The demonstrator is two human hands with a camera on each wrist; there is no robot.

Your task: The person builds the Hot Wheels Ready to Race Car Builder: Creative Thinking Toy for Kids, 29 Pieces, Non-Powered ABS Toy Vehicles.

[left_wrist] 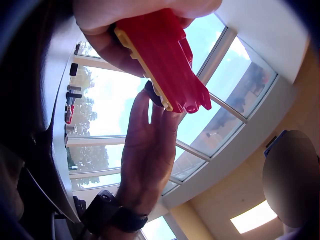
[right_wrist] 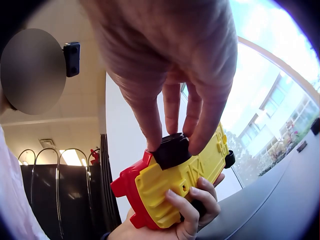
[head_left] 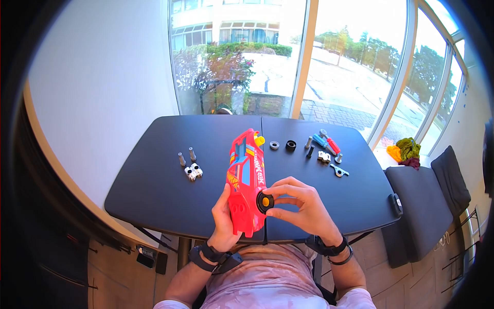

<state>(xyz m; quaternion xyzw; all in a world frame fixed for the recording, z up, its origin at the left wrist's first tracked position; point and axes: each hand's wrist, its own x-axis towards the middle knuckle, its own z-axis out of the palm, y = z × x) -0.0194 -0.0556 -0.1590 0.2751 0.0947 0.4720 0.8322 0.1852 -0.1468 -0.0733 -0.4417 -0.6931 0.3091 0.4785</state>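
Note:
My left hand (head_left: 222, 221) grips a red toy truck (head_left: 246, 180) with a yellow underside (right_wrist: 200, 167), holding it tilted up above the near side of the table. Its fingers wrap under the yellow base in the right wrist view. With thumb and fingertips, my right hand (head_left: 303, 203) pinches a black wheel (right_wrist: 172, 151) at the truck's rear side, around a yellow hub (head_left: 266, 202). Toward the front on the same side, a yellow peg (head_left: 260, 140) sticks out bare. Another black wheel (right_wrist: 229, 159) shows at the far end of the underside.
On the black table (head_left: 154, 149) at right lie a grey ring (head_left: 274, 146), a black tire (head_left: 291, 146), screwdrivers (head_left: 332, 146), a light blue wrench (head_left: 339, 170), bolts and a silver engine piece (head_left: 323, 157). Another silver engine piece (head_left: 193, 172) and two grey bolts (head_left: 182, 159) lie at left.

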